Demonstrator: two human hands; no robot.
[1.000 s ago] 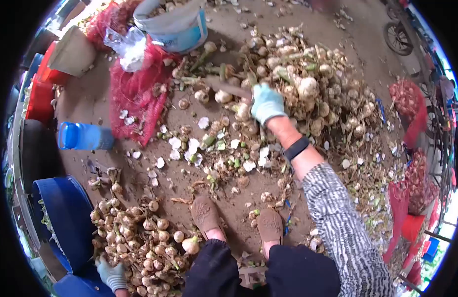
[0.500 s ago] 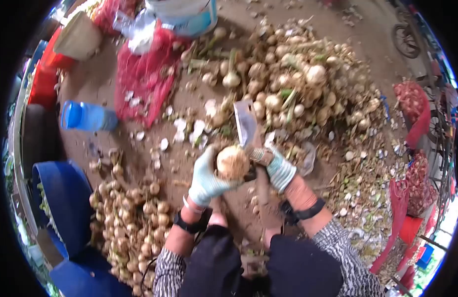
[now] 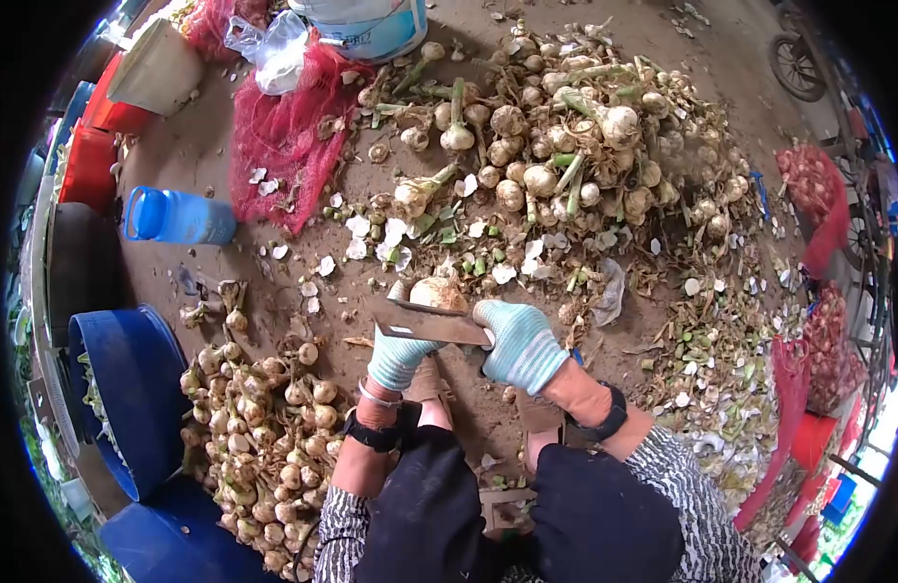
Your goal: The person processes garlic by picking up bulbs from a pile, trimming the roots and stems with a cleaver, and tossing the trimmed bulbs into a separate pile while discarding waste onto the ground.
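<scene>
Both hands wear pale blue-and-white gloves. My left hand [image 3: 402, 356] holds a pale round bulb [image 3: 437, 293] from below, with its thumb showing beside it. Gripped in my right hand [image 3: 525, 344] is a knife [image 3: 434, 328], whose broad blade lies across the near side of the bulb and hides part of it and of the left fingers. Just beyond the hands, cut stem pieces and white peelings [image 3: 394, 233] lie scattered on the ground.
A large heap of bulbs with stems [image 3: 604, 146] lies ahead; a second heap [image 3: 264, 437] is at lower left beside blue tubs [image 3: 128, 389]. A blue bottle [image 3: 182, 217], red mesh bag [image 3: 288, 136] and white bucket [image 3: 361, 29] stand or lie at upper left.
The knife has swung from pointing away to lying leftward across the bulb. My right hand has turned and moved in closer to the left one. The bulb sits slightly farther away and left.
</scene>
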